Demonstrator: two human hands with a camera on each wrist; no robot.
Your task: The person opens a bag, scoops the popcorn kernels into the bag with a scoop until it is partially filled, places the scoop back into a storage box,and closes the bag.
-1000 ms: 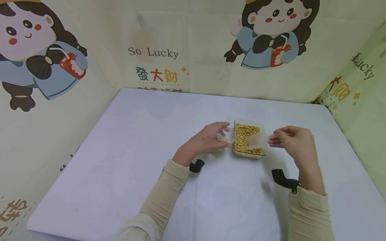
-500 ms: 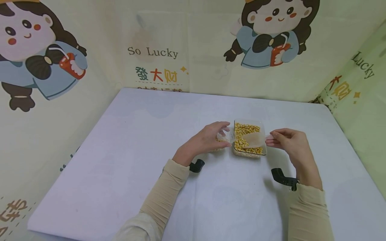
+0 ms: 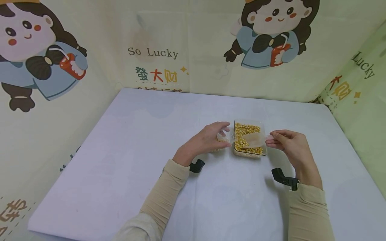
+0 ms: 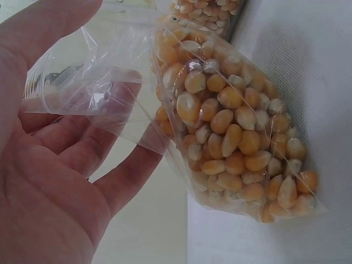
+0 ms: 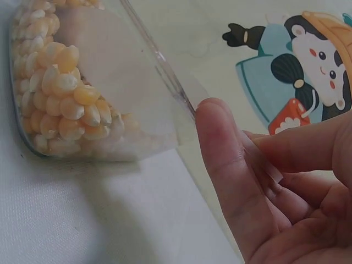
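A clear rectangular container [image 3: 249, 155] of yellow corn kernels [image 5: 55, 110] stands on the table in the head view. Inside it lies the blade of a translucent scoop [image 3: 253, 140], resting on the kernels. My right hand [image 3: 294, 145] pinches the scoop's handle between thumb and fingers, just off the container's right side. To the container's left, my left hand [image 3: 208, 138] holds a clear plastic bag [image 4: 236, 137] by its mouth, with thumb and fingers spread apart around it. Corn kernels fill the bag's lower part, which sits on the table in the left wrist view.
The white table [image 3: 144, 150] extends around the container and bag. Printed cloth walls [image 3: 208, 43] rise behind the table and at both sides. Black wrist mounts [image 3: 283, 179] stick out from both wrists, above the tabletop.
My right hand has shifted slightly left, and the scoop has slid farther into the container over the corn. In the last half second it hardly moves. The left hand and bag stay put.
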